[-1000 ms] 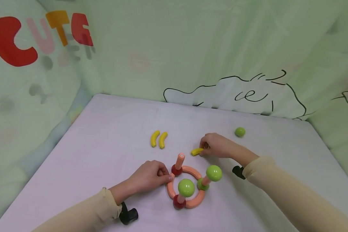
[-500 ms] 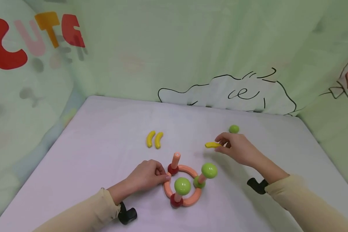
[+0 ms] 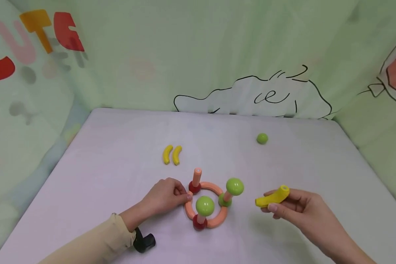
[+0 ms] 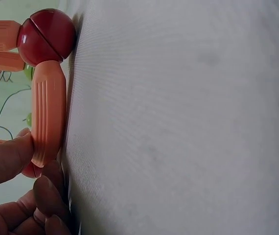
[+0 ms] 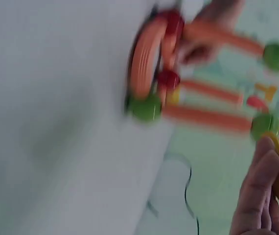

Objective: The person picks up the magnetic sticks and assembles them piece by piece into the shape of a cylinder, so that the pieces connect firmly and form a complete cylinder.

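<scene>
A ring of curved orange sticks lies on the table, joined by two red balls and a green one. Three orange rods rise from these balls. Two rods carry green balls on top; the back left one has a bare end. My left hand pinches the ring's left curved stick between thumb and fingers. To the right of the ring, my right hand holds a curved yellow stick raised above the table, one end tipped up.
Two more curved yellow sticks lie side by side behind the ring. A loose green ball sits at the back right of the table. Printed cloth walls stand behind and at the sides.
My right hand has lifted the yellow stick off the table and brought it right and nearer, tilting it up. My left hand stays on the ring.
</scene>
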The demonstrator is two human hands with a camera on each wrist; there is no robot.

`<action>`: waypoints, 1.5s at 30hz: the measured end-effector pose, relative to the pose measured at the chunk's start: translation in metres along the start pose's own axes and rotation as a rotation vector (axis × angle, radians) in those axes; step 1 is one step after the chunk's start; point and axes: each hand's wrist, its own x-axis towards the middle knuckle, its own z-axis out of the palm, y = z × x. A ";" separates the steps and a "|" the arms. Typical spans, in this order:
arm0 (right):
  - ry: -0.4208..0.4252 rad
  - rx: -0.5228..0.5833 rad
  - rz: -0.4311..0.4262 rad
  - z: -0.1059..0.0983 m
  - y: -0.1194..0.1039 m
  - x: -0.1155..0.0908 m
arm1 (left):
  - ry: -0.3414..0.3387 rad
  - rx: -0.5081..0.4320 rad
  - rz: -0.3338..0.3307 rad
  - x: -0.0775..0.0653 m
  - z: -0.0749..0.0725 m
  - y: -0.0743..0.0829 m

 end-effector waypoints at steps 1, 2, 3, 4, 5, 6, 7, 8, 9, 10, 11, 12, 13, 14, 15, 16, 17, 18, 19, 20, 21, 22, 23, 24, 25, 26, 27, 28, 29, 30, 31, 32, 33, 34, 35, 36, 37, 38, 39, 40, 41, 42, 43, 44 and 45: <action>-0.037 0.055 0.025 0.007 0.000 -0.003 | 0.002 0.001 -0.002 0.000 0.000 0.000; -0.075 0.111 0.053 0.014 -0.001 -0.005 | 0.004 0.000 -0.004 0.000 0.000 0.001; -0.119 0.181 0.087 0.021 -0.002 -0.006 | 0.006 0.000 -0.007 0.000 -0.001 0.001; -0.162 0.262 0.113 0.027 -0.003 -0.006 | 0.007 0.000 -0.010 0.000 -0.001 0.001; -0.201 0.343 0.141 0.034 -0.005 -0.005 | 0.008 -0.001 -0.013 0.000 -0.001 0.001; -0.228 0.416 0.158 0.040 -0.006 -0.005 | 0.005 -0.002 -0.019 0.000 -0.001 0.001; -0.252 0.477 0.176 0.047 -0.007 -0.005 | 0.004 -0.004 -0.023 0.000 -0.001 0.001; -0.268 0.530 0.195 0.052 -0.009 -0.005 | 0.002 -0.006 -0.026 0.001 -0.001 0.001; -0.281 0.579 0.211 0.057 -0.010 -0.005 | 0.001 -0.006 -0.029 0.001 -0.001 0.001; -0.290 0.620 0.221 0.062 -0.011 -0.005 | 0.001 -0.007 -0.030 0.001 -0.001 0.001; -0.296 0.652 0.229 0.066 -0.011 -0.005 | 0.000 -0.008 -0.031 0.000 0.000 0.001; -0.299 0.682 0.238 0.070 -0.012 -0.006 | -0.001 -0.008 -0.031 0.000 0.000 0.001; -0.305 0.712 0.246 0.073 -0.012 -0.006 | 0.000 -0.009 -0.029 0.000 0.000 0.001; -0.309 0.742 0.254 0.076 -0.013 -0.007 | 0.000 -0.008 -0.026 0.000 0.000 0.001; -0.311 0.769 0.268 0.078 -0.013 -0.007 | 0.000 -0.007 -0.023 0.000 0.000 0.000; -0.316 0.790 0.275 0.079 -0.013 -0.007 | 0.000 -0.007 -0.022 0.000 0.000 0.000; -0.317 0.802 0.281 0.080 -0.014 -0.008 | -0.001 -0.008 -0.022 0.001 0.000 0.000; -0.318 0.807 0.286 0.081 -0.014 -0.008 | -0.001 -0.008 -0.020 0.001 0.000 0.000; -0.319 0.807 0.288 0.081 -0.015 -0.008 | -0.001 -0.007 -0.021 0.001 0.000 0.000; -0.316 0.806 0.294 0.082 -0.015 -0.008 | -0.002 -0.008 -0.023 0.001 0.000 0.000; -0.308 0.799 0.301 0.082 -0.016 -0.007 | -0.003 -0.009 -0.027 0.001 -0.001 0.000; -0.300 0.785 0.306 0.083 -0.017 -0.007 | -0.004 -0.011 -0.031 0.001 -0.001 0.000; -0.288 0.772 0.310 0.083 -0.018 -0.007 | -0.003 -0.011 -0.032 0.001 -0.001 0.000; -0.276 0.760 0.316 0.084 -0.019 -0.007 | -0.003 -0.011 -0.032 0.001 -0.001 0.000; -0.266 0.751 0.317 0.084 -0.020 -0.006 | -0.002 -0.011 -0.033 0.001 -0.001 0.000; -0.255 0.746 0.320 0.084 -0.021 -0.006 | -0.002 -0.012 -0.034 0.001 -0.001 0.000; -0.249 0.741 0.315 0.084 -0.021 -0.006 | -0.002 -0.013 -0.034 0.001 -0.001 0.000; -0.248 0.740 0.309 0.084 -0.021 -0.005 | -0.001 -0.012 -0.032 0.001 -0.001 0.000; -0.249 0.745 0.303 0.084 -0.021 -0.005 | 0.000 -0.012 -0.030 0.001 -0.001 0.000; -0.251 0.745 0.296 0.084 -0.021 -0.005 | 0.000 -0.012 -0.029 0.001 -0.001 0.000; -0.254 0.738 0.285 0.084 -0.021 -0.005 | 0.001 -0.013 -0.027 0.001 -0.001 0.000; -0.258 0.724 0.274 0.084 -0.021 -0.005 | 0.001 -0.014 -0.027 0.001 -0.001 0.000; -0.261 0.704 0.269 0.084 -0.021 -0.005 | 0.002 -0.014 -0.025 0.001 -0.001 0.000; -0.265 0.682 0.258 0.084 -0.021 -0.005 | 0.001 -0.014 -0.024 0.001 -0.001 -0.001; -0.268 0.661 0.251 0.084 -0.021 -0.005 | 0.001 -0.014 -0.021 0.000 -0.001 -0.001; -0.270 0.643 0.248 0.083 -0.022 -0.005 | 0.000 -0.014 -0.021 0.001 -0.001 -0.001; -0.275 0.629 0.245 0.083 -0.022 -0.006 | 0.000 -0.015 -0.020 0.000 -0.001 -0.001; -0.281 0.622 0.241 0.083 -0.022 -0.006 | -0.001 -0.015 -0.020 0.000 -0.002 -0.001; -0.285 0.622 0.242 0.083 -0.022 -0.006 | -0.001 -0.016 -0.017 0.000 -0.002 -0.001; -0.292 0.627 0.234 0.083 -0.022 -0.006 | -0.002 -0.016 -0.017 0.000 -0.002 -0.001; -0.299 0.633 0.229 0.083 -0.022 -0.007 | -0.002 -0.016 -0.017 0.000 -0.002 -0.001; -0.306 0.639 0.223 0.083 -0.021 -0.007 | -0.001 -0.017 -0.019 0.000 -0.002 0.000; -0.314 0.645 0.211 0.083 -0.021 -0.007 | 0.000 -0.018 -0.019 0.000 -0.002 0.000; -0.321 0.649 0.198 0.084 -0.021 -0.007 | 0.001 -0.016 -0.018 0.000 -0.002 0.000; -0.324 0.652 0.191 0.084 -0.020 -0.007 | 0.002 -0.015 -0.020 0.000 -0.002 0.000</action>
